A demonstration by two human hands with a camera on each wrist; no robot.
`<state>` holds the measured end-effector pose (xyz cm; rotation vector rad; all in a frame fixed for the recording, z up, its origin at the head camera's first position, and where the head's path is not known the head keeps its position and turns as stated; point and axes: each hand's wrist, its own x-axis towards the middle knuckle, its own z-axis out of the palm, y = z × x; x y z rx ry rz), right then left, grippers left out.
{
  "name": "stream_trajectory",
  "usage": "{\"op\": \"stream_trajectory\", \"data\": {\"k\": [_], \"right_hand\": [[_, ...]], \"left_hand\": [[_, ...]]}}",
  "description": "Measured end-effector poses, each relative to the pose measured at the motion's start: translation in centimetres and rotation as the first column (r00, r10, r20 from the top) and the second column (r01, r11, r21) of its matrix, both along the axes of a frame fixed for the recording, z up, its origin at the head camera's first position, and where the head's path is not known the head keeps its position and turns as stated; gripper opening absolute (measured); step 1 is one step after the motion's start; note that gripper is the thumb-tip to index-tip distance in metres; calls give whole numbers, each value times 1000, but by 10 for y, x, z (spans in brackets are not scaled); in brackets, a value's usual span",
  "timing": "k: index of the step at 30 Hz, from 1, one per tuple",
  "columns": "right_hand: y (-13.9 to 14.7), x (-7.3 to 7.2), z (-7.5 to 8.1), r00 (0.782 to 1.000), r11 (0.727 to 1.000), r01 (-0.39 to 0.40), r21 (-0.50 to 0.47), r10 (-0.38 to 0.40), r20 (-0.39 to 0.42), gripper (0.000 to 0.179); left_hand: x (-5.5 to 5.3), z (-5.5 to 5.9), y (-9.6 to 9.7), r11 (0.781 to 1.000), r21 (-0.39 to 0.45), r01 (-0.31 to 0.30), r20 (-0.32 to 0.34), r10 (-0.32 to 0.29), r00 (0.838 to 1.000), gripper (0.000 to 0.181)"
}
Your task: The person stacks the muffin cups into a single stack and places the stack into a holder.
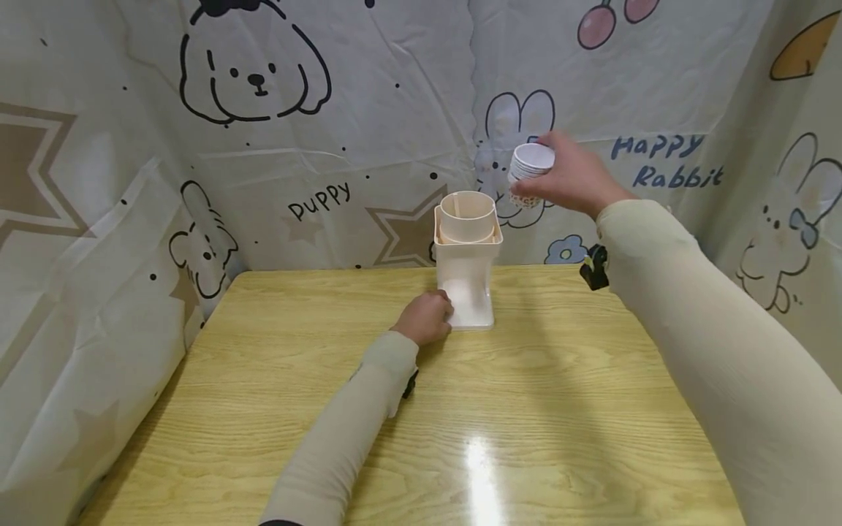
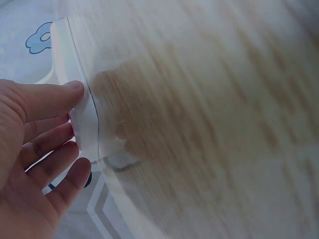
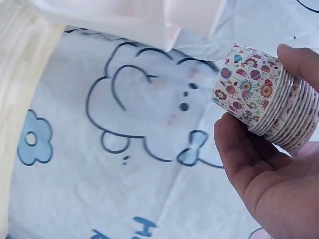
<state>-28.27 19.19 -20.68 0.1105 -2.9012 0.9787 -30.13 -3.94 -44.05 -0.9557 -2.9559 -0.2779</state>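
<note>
My right hand (image 1: 572,175) holds a stack of small paper cups (image 1: 530,162) in the air, to the right of and above a cream plastic cup dispenser (image 1: 465,281). In the right wrist view, the paper cups (image 3: 249,87) show a colourful flower-and-egg print and stacked white rims, with the fingers and thumb around them. The dispenser stands upright on the table, with a round open tube at its top. Low on its left side, my left hand (image 1: 426,318) grips the base edge. The left wrist view shows the thumb and fingertips at the white base (image 2: 84,119).
The dispenser stands near the back edge of a wood-grain table (image 1: 296,394). A pale cloth (image 1: 368,102) printed with cartoon animals hangs behind the table and along both sides. Light reflects off the front of the tabletop.
</note>
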Motion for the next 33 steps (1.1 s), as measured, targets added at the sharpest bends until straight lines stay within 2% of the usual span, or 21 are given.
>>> {"op": "stream_trajectory", "data": {"k": [3, 6, 14, 21, 33], "right_hand": [[-14, -5, 12, 1000, 1000, -13, 21, 13, -4, 84], [-33, -11, 17, 999, 999, -36, 30, 36, -3, 81], [-73, -23, 3, 997, 997, -72, 6, 72, 25, 78], [-79, -29, -7, 998, 996, -66, 53, 66, -1, 76], [-79, -32, -10, 997, 988, -80, 131, 79, 9, 70]], "left_hand": [[2, 1, 1, 1000, -2, -2, -3, 2, 1000, 17], [3, 3, -2, 1000, -5, 2, -8, -2, 1000, 9], [4, 2, -4, 999, 12, -36, -2, 36, 999, 9], [5, 0, 0, 1000, 4, -24, 14, 24, 1000, 21], [5, 1, 0, 999, -3, -36, 1, 36, 999, 12]]}}
